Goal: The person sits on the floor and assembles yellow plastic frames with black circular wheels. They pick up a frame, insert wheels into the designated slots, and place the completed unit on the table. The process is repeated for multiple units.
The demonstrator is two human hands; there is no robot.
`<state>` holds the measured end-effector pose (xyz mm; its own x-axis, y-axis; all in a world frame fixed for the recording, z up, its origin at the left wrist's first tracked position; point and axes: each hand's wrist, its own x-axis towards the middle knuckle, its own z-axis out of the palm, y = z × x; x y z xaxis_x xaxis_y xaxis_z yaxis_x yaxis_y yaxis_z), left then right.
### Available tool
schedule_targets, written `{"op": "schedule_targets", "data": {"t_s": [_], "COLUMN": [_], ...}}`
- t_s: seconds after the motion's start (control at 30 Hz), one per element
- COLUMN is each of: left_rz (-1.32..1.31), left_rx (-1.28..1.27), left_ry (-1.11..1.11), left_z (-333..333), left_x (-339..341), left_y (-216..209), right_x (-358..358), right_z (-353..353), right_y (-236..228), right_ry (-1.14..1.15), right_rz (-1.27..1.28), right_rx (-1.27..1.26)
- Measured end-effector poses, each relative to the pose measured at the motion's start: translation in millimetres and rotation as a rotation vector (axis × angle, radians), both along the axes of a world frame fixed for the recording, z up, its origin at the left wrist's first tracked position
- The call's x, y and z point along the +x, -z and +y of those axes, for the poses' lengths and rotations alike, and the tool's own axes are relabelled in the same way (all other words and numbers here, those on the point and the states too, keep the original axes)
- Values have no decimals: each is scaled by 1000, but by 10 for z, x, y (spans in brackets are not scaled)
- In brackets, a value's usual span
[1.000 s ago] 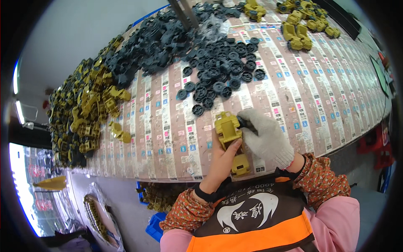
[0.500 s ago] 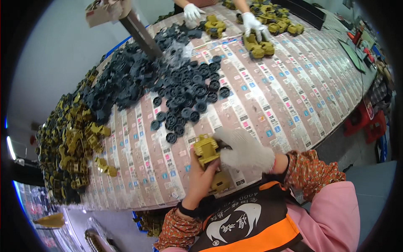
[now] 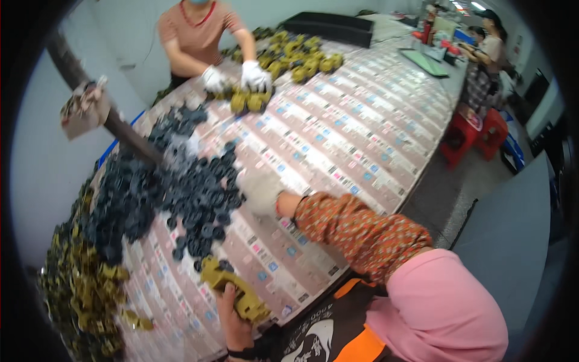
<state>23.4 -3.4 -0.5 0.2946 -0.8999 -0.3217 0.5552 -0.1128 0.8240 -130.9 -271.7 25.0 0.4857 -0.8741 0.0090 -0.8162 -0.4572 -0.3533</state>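
My bare left hand [image 3: 234, 320] is closed around an olive-yellow plastic toy vehicle body [image 3: 244, 295] near the table's front edge. A dark round part shows at its far end; whether it is attached or lies on the table I cannot tell. My right hand [image 3: 260, 192], in a whitish knit glove, reaches far out over the table, at the right edge of a heap of black toy wheels [image 3: 208, 193]. Motion blurs its fingers, so what they hold, if anything, does not show.
Dark plastic parts [image 3: 120, 205] and olive-yellow vehicle parts [image 3: 78, 283] are piled along the left. A post [image 3: 129, 136] rises by the heap. Across the table [image 3: 362, 145], a person's gloved hands [image 3: 256, 77] handle yellow vehicles. Red stools [image 3: 461, 139] stand at the right.
My right hand has left the toy vehicle and stretched forward to the wheels. The left hand still holds the vehicle, now tilted differently. The view has swung right; the co-worker's hands are closer together.
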Motion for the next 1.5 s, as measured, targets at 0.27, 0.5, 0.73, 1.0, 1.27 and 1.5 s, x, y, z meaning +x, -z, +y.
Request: {"op": "schedule_targets", "data": {"t_s": [0.27, 0.5, 0.73, 1.0, 1.27, 1.5], "left_rz": [206, 173, 36, -69, -253, -130], "left_rx": [-46, -107, -133, -228, -352, -188], "left_ry": [-164, -203, -282, -336, -402, -250], "left_z": [-81, -168, -183, -107, -9, -117], "left_x": [49, -116, -201, -294, -422, -59], "left_y": [189, 51, 6, 0, 294, 6], "right_x": [-296, -255, -307, -347, -296, 25], "right_z": [836, 1601, 1810, 1976, 2016, 1295], "right_y": [-234, -156, -136, -170, -224, -221], "right_ry": [-327, -419, -347, -279, -307, -477], "right_rz": [-335, -598, -596, -584, -475, -341], "right_rx": [266, 435, 487, 453, 469, 513]}}
